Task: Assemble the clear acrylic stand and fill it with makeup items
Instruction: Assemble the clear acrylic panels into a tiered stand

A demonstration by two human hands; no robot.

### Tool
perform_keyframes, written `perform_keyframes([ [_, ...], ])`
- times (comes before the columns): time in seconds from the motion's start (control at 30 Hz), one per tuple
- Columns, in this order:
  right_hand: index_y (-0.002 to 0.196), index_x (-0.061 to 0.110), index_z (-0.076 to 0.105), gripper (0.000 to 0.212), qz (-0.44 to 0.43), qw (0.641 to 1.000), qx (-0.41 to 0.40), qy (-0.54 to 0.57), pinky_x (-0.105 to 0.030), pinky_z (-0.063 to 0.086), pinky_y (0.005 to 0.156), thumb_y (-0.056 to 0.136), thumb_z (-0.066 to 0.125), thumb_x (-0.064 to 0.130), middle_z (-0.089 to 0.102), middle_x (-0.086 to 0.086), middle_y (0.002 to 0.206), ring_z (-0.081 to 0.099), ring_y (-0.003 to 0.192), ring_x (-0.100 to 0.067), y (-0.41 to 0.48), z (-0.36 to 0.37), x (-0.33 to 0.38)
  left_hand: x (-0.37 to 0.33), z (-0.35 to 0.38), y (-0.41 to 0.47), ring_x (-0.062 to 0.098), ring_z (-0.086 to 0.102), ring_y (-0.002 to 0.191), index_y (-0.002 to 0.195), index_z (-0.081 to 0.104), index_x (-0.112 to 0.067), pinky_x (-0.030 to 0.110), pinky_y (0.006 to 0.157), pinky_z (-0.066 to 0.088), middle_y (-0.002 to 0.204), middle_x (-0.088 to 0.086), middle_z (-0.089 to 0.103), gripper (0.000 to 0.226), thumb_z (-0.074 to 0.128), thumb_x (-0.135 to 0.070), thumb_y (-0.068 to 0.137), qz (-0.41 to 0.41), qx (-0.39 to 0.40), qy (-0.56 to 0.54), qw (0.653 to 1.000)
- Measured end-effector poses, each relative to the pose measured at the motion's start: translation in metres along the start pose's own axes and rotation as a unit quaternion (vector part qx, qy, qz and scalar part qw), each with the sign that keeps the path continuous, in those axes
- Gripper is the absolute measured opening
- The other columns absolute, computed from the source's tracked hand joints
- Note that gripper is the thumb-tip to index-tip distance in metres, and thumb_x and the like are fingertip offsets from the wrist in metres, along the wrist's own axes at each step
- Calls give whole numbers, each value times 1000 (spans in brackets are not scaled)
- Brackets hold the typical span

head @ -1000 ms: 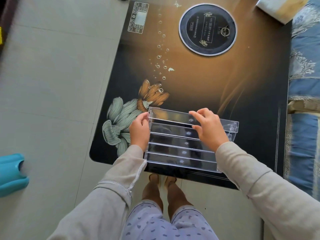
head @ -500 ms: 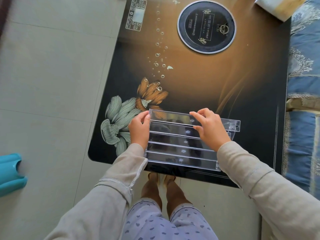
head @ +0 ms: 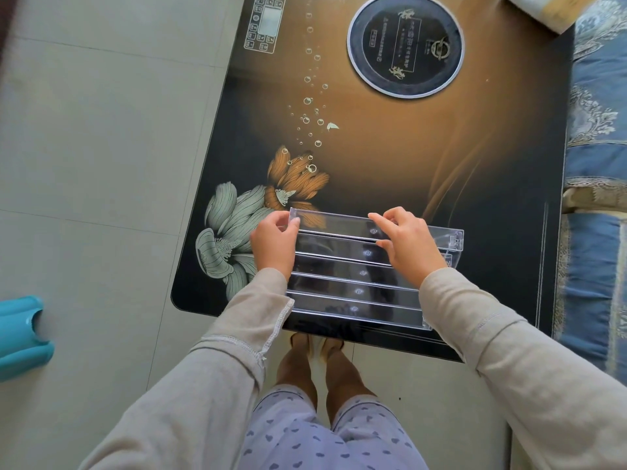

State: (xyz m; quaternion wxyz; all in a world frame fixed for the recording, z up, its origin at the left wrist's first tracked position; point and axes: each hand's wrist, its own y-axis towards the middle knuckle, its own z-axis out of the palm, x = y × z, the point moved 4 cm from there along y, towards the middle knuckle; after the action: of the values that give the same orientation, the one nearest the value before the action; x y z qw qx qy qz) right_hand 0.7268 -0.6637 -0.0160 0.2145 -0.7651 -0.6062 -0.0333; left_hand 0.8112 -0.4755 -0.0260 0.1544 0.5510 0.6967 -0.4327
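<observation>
A clear acrylic stand with several stepped tiers lies on the near edge of the dark glass table. My left hand grips the left end of its top tier, thumb and fingers pinching the edge. My right hand rests on the top two tiers right of centre, fingers pressing the top strip. The stand's right side panel shows beyond my right hand. No makeup items are in view.
The table top carries printed flowers, a round black hob plate and a touch panel. A box corner sits at the far right. Blue patterned fabric borders the right; a teal object lies on the tiled floor.
Both hands keep their hold on the stand's top tier. The view has shifted slightly; the stand stays in place on the table.
</observation>
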Motion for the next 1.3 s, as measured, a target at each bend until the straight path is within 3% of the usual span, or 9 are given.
perform_keyframes([
  [0.13,131,8,51,45,-6,1000,-5,-8,-40,41,91,87,58,5,57,-19,117,55,102,-34,1,2,0,-7,4,7,17,52,74,93,68,-5,25,67,38,93,12,72,18,59,-19,86,-16,-40,77,996],
  [0.33,134,13,48,50,5,1000,-8,5,-37,37,98,86,60,13,57,-13,122,53,108,-30,-4,1,-3,-9,9,10,19,53,74,91,66,-4,25,67,38,91,14,71,17,58,-18,89,19,-42,124,991],
  [0.47,126,7,55,43,83,979,-152,108,-37,37,103,84,63,14,60,-12,120,52,114,-26,-32,-14,-8,-9,11,8,27,59,79,90,67,-2,27,67,38,91,17,72,18,58,-17,88,27,-59,125,990],
  [0.6,116,5,59,29,308,849,-323,282,-34,42,96,88,53,7,59,-13,115,54,108,-25,-70,-19,-41,-8,10,7,31,63,84,90,68,0,28,68,41,91,19,71,18,59,-16,87,32,-67,114,991],
  [0.67,119,5,57,30,444,750,-325,367,-31,42,95,91,47,7,58,-14,118,55,108,-25,-79,-14,-63,-9,10,7,32,63,86,90,68,0,29,68,42,91,19,72,18,60,-15,86,33,-66,112,991],
  [0.73,118,5,58,30,506,698,-280,422,-34,45,98,94,42,13,62,-13,114,58,102,-23,-80,-6,-79,-10,9,6,32,63,87,90,69,-1,27,68,38,92,18,72,17,60,-15,85,32,-68,114,991],
  [0.87,85,-9,65,31,457,768,-216,393,-30,45,72,90,48,16,59,-20,75,48,71,-23,-72,-7,-83,-10,9,5,34,63,89,90,69,-1,27,70,37,92,18,72,18,61,-15,85,27,-68,113,991],
  [1.0,77,-10,66,29,415,823,-212,323,-28,44,64,89,51,12,67,-30,81,47,65,-24,-66,-13,-83,-9,9,6,34,63,91,92,70,-2,29,71,40,93,18,72,19,61,-17,85,22,-69,111,991],
  [1.3,90,-3,73,22,411,837,-214,292,-27,45,76,87,55,10,73,-20,88,65,88,-35,-63,-16,-90,-8,7,5,33,64,89,95,70,-2,28,71,40,94,18,72,21,63,-19,84,25,-68,109,991],
])
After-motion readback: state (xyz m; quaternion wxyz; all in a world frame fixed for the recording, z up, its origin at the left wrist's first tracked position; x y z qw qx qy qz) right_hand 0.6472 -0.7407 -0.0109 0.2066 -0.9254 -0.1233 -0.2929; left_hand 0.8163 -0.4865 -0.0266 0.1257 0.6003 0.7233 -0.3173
